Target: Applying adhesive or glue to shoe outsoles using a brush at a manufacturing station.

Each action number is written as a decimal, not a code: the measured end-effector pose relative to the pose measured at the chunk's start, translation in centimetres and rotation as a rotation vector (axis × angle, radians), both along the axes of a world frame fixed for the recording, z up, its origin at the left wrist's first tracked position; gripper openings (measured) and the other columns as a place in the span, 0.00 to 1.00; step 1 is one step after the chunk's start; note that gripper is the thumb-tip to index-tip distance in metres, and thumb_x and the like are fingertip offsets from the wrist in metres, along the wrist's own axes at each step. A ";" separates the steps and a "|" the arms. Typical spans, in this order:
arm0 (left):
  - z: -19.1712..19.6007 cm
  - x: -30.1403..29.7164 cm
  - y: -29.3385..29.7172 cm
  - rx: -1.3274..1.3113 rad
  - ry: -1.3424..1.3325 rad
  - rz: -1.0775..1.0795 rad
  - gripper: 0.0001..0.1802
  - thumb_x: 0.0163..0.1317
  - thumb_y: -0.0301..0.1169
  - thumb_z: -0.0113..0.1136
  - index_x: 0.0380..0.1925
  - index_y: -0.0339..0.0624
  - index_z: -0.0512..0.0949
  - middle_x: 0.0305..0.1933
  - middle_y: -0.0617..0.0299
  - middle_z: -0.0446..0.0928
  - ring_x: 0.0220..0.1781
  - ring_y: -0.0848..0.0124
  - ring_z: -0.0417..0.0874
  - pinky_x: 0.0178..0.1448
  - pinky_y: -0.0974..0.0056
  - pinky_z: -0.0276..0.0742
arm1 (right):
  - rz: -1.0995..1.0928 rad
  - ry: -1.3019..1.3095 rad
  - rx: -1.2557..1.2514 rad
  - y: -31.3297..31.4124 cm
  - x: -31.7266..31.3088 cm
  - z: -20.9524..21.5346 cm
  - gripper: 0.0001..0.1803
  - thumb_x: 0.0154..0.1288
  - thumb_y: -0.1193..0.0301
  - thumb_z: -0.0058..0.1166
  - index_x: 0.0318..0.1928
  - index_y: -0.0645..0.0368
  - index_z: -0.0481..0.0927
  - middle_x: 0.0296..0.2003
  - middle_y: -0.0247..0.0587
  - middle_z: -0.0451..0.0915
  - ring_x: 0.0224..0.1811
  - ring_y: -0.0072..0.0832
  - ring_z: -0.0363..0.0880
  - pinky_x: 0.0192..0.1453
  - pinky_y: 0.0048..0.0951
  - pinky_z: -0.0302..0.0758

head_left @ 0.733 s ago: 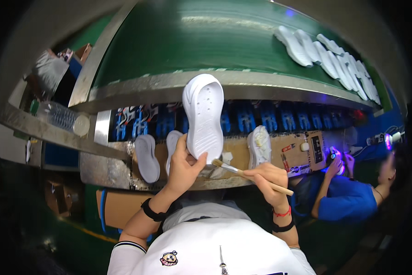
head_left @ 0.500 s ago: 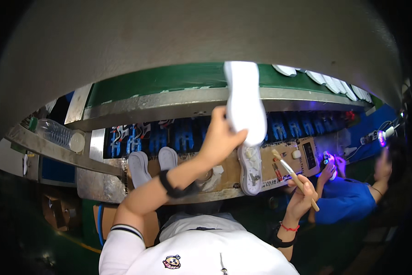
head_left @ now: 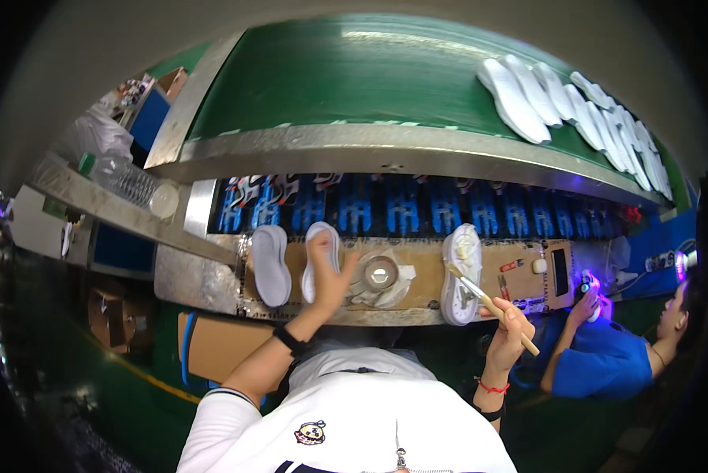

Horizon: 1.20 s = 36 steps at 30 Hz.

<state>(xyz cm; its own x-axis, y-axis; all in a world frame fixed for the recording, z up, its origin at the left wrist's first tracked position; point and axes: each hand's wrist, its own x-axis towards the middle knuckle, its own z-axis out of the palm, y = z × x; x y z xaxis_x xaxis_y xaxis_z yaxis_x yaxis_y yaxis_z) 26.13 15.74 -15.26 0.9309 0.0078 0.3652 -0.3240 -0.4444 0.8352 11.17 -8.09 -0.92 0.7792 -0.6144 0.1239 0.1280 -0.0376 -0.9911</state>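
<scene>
My left hand (head_left: 329, 277), slightly blurred, is over a white shoe sole (head_left: 310, 285) on the cardboard-covered bench, thumb and fingers apart. Whether its fingertips touch that sole is unclear. A greyish-white sole (head_left: 271, 268) stands to its left. In my right hand (head_left: 513, 329) is a paintbrush (head_left: 488, 303) with a wooden handle, its bristles over another white sole (head_left: 458, 303). That sole shows its hollow inside, with whitish material in its far half. Between the hands sits a small round bowl (head_left: 380, 273) on crumpled, whitish sheeting.
Beyond the bench, a metal ledge (head_left: 354, 150) borders a green conveyor belt (head_left: 330, 79) bearing several white soles (head_left: 519, 102) at right. A row of blue fixtures (head_left: 401, 209) lines the bench's back. A plastic bottle (head_left: 125, 180) lies at left. A blue-shirted co-worker (head_left: 606, 359) works at right.
My left hand has let go of the white sole it held up near the belt and moved down and left to the bench. My right hand still holds the paintbrush, now over the hollow sole.
</scene>
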 end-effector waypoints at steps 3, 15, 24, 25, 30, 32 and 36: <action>-4.5 -1.8 9.3 0.370 0.149 0.352 0.53 0.40 0.35 0.73 0.61 0.28 0.49 0.60 0.38 0.55 0.61 0.44 0.56 0.66 0.47 0.49 | 0.111 0.074 -0.038 1.1 1.0 -1.2 0.21 0.61 0.66 0.45 0.38 0.78 0.78 0.28 0.56 0.80 0.29 0.37 0.81 0.41 0.29 0.75; -6.4 -3.0 17.1 0.332 0.677 0.291 0.63 0.38 0.36 0.74 0.64 0.24 0.38 0.65 0.31 0.50 0.67 0.43 0.53 0.70 0.52 0.50 | 0.368 0.186 0.027 5.1 3.4 -2.5 0.18 0.63 0.70 0.43 0.38 0.77 0.79 0.28 0.56 0.81 0.30 0.34 0.81 0.40 0.28 0.75; 4.8 -3.9 14.1 -1.058 0.931 -0.076 0.20 0.59 0.19 0.54 0.52 0.33 0.67 0.49 0.53 0.75 0.52 0.64 0.77 0.53 0.60 0.76 | 0.521 0.162 0.093 6.3 2.9 -2.5 0.14 0.65 0.74 0.44 0.39 0.73 0.80 0.30 0.52 0.82 0.32 0.30 0.81 0.39 0.25 0.76; 6.2 -4.2 12.7 -1.005 0.880 -0.116 0.19 0.59 0.20 0.55 0.51 0.33 0.69 0.48 0.54 0.75 0.51 0.65 0.77 0.53 0.60 0.77 | 0.521 0.166 0.095 6.5 3.0 -2.2 0.14 0.65 0.74 0.44 0.39 0.73 0.80 0.30 0.52 0.82 0.32 0.30 0.81 0.39 0.25 0.76; 9.0 -4.1 8.9 -0.630 0.748 -0.204 0.18 0.58 0.20 0.57 0.49 0.31 0.70 0.46 0.56 0.76 0.49 0.69 0.78 0.54 0.65 0.74 | 0.627 0.064 -0.051 7.4 3.8 -1.2 0.12 0.63 0.76 0.45 0.37 0.69 0.81 0.28 0.47 0.83 0.29 0.29 0.80 0.35 0.25 0.74; 9.6 -3.9 8.2 -0.531 0.601 -0.228 0.19 0.56 0.19 0.58 0.49 0.29 0.69 0.46 0.56 0.76 0.48 0.72 0.77 0.53 0.68 0.72 | 0.652 0.049 -0.127 7.4 4.2 -0.8 0.11 0.62 0.76 0.46 0.37 0.69 0.82 0.28 0.45 0.83 0.28 0.28 0.80 0.34 0.25 0.73; 11.1 -3.9 7.2 -0.489 0.530 -0.243 0.19 0.57 0.20 0.57 0.49 0.29 0.69 0.47 0.56 0.76 0.48 0.72 0.77 0.52 0.68 0.73 | 0.707 -0.009 -0.327 7.7 5.2 -0.4 0.09 0.58 0.77 0.49 0.35 0.66 0.82 0.27 0.42 0.83 0.27 0.28 0.79 0.33 0.26 0.71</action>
<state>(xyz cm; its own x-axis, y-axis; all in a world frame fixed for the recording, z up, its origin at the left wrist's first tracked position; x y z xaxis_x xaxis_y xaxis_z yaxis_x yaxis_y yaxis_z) 22.27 22.99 -4.12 0.9770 -0.1739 -0.1237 0.1340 0.0490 0.9898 16.38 -0.35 -1.31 0.9704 0.0968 0.2214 0.2384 -0.2347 -0.9424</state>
